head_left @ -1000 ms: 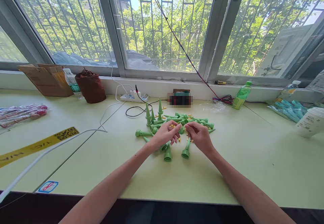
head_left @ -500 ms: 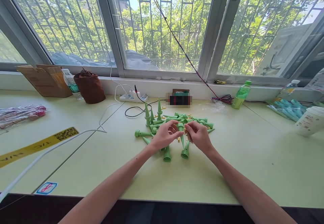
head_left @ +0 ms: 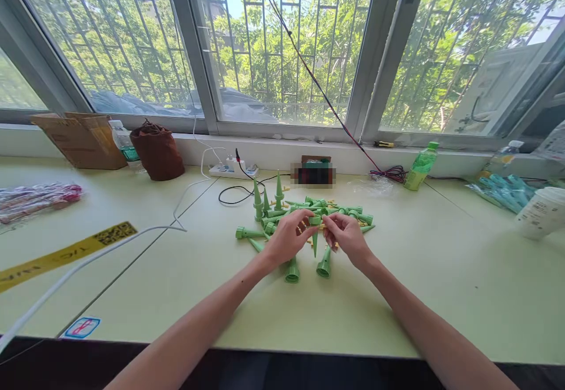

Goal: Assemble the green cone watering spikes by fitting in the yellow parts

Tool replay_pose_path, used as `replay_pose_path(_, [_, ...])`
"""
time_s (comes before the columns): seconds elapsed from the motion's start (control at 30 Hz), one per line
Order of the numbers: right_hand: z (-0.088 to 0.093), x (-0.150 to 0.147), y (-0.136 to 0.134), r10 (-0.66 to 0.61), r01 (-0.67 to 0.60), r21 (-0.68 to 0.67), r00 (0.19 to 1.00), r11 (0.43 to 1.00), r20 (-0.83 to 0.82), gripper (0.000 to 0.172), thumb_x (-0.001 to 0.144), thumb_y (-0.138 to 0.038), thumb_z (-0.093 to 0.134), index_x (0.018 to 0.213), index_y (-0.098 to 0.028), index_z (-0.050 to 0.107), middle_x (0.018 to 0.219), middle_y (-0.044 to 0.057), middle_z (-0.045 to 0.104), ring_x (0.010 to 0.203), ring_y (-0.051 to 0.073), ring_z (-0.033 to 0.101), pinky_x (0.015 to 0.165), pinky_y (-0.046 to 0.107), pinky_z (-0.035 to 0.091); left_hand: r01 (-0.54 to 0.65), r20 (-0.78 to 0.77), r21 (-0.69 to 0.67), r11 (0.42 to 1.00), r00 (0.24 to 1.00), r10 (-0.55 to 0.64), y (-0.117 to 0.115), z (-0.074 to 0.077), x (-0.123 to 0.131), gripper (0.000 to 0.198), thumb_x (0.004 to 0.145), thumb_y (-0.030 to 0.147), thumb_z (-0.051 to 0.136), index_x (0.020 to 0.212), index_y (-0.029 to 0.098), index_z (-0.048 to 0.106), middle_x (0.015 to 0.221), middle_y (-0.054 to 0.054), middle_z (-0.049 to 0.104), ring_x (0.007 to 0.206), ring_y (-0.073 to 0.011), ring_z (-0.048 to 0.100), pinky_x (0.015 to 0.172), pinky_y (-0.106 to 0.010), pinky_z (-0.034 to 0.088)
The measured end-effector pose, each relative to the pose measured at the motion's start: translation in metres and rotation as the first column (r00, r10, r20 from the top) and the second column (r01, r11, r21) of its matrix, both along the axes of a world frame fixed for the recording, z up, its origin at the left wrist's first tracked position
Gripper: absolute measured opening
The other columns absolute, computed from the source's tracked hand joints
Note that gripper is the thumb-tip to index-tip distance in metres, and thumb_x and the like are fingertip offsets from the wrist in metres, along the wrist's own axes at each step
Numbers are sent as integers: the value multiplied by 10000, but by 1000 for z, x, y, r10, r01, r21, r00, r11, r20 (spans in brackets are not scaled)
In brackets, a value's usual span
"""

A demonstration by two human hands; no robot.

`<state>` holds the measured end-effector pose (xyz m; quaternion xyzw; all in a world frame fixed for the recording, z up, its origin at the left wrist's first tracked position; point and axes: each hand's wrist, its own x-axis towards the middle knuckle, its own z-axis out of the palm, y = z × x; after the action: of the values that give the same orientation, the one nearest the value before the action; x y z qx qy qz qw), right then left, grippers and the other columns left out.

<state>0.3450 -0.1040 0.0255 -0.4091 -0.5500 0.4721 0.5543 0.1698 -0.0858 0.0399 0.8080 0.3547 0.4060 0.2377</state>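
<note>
My left hand [head_left: 289,236] is closed, thumb and fingers gripping a green plastic watering spike [head_left: 315,238] by its wide collar. The spike's point hangs downward. My right hand [head_left: 348,236] is pinched close against the collar's right side, with a bit of yellow, seemingly a small yellow valve piece, showing at its fingertips, which partly hide it. Around and behind both hands lies a pile of similar green spikes [head_left: 273,213] mixed with small yellow pieces. Several spikes stand upright at the pile's left. Two lie nearer me, one green spike [head_left: 323,265] below my right hand.
Behind the pile are a power strip [head_left: 233,170], a black cable and a pixelated dark box [head_left: 313,175]. A green bottle [head_left: 421,166] and a white cup [head_left: 542,213] stand right. Left are a brown bag [head_left: 158,150], a cardboard box [head_left: 82,140] and a white cable [head_left: 110,249].
The held spike has turned from a slant to nearly upright and shifted slightly left. My right fingertips have stayed close to its collar.
</note>
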Motion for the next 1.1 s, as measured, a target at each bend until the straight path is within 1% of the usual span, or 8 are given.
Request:
replay_pose_path(0.2, [1, 1, 0, 7, -8, -27, 999, 1000, -50, 377, 759, -526, 716, 729, -170, 594, 608, 8, 621, 413, 101, 508, 342, 214, 380, -6, -5, -29, 1000, 1000, 6, -1, 1, 0, 218, 907, 363, 555, 1033, 198, 625, 805, -23, 666, 687, -144, 614, 608, -230, 485])
replay_pose_path(0.37, [1, 1, -1, 42, -46, -51, 997, 998, -70, 383, 754, -521, 721, 706, -170, 577, 577, -8, 600, 387, 95, 495, 323, 210, 365, 19, -4, 46, 999, 1000, -19, -1, -1, -1, 189, 903, 331, 564, 1016, 202, 644, 883, -47, 676, 722, -153, 613, 606, -236, 479])
replay_pose_path(0.57, [1, 2, -1, 63, -70, -89, 995, 994, -79, 398, 757, -513, 719, 653, -169, 546, 530, -36, 540, 334, 75, 449, 280, 196, 322, 62, -89, 127, 990, 995, -51, 0, -4, -2, 185, 926, 310, 527, 1014, 206, 652, 876, -55, 634, 721, -155, 584, 639, -252, 467])
replay_pose_path(0.77, [2, 2, 0, 43, -52, -74, 991, 996, -127, 403, 741, -538, 722, 703, -175, 552, 563, -32, 558, 364, 75, 453, 305, 197, 325, 22, 49, 9, 1000, 999, -23, -4, 2, 1, 325, 899, 413, 568, 1156, 215, 548, 909, -40, 631, 740, -146, 604, 584, -216, 466])
replay_pose_path(0.8, [2, 2, 0, 37, -46, -66, 990, 997, -138, 406, 738, -541, 725, 712, -175, 552, 567, -31, 561, 367, 75, 450, 309, 198, 325, 3, 73, -14, 1000, 997, -2, -5, 3, 1, 321, 902, 434, 558, 1129, 207, 545, 877, -31, 625, 712, -139, 594, 567, -210, 453])
replay_pose_path(0.87, [2, 1, 1, 32, -40, -44, 986, 998, -163, 404, 737, -539, 730, 730, -175, 556, 579, -26, 567, 377, 74, 451, 318, 200, 329, -44, 89, -18, 999, 995, 45, -5, 6, 1, 291, 924, 466, 508, 959, 185, 574, 779, -14, 600, 637, -124, 549, 547, -209, 419])
replay_pose_path(0.97, [2, 1, 1, 45, -48, -14, 983, 999, -179, 394, 748, -535, 728, 757, -175, 568, 605, -18, 580, 398, 78, 465, 335, 203, 342, -85, 71, 17, 996, 994, 83, -3, 7, 0, 492, 959, 505, 405, 632, 164, 546, 619, -10, 552, 568, -119, 488, 566, -232, 385])
replay_pose_path(1.1, [3, 1, -1, 55, -55, 7, 987, 998, -151, 402, 740, -550, 729, 765, -182, 568, 599, -21, 579, 407, 84, 476, 344, 206, 350, -52, 63, -155, 987, 996, 63, 1, 4, -1, 708, 960, 591, 298, 475, 161, 584, 421, -4, 451, 450, -111, 441, 521, -238, 351])
